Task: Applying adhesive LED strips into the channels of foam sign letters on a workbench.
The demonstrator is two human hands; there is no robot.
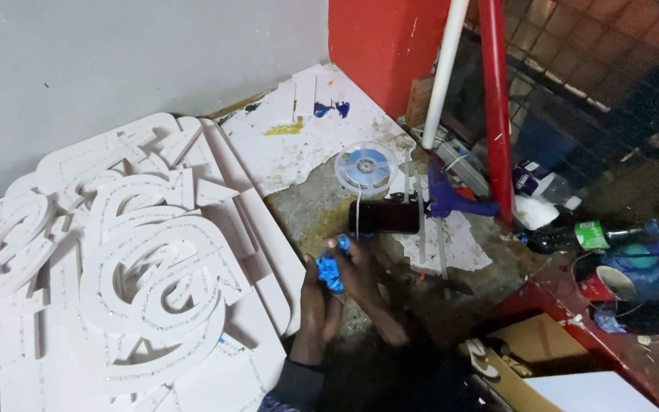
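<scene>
Blue film [330,272] in the left hand [316,305] and right hand [368,286] is looking crumpled, glossy plastic. Stacked letters [139,252] along the floor's left edge are showing matt white, smooth plastic. Floor [299,206] is showing rough, peeling paint. Phone [384,217] is looking glossy black. Reel [366,165] is reading clear plastic.

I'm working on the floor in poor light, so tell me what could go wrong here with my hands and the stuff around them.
1. Both hands, left hand and right hand, pinch a small blue piece; in this dim spot it could slip and vanish among the debris.
2. The dark phone lies just beyond the fingers and might get knocked or scratched.
3. The stack of white letter shapes beside the left arm looks loosely piled and may slide if bumped.
</scene>
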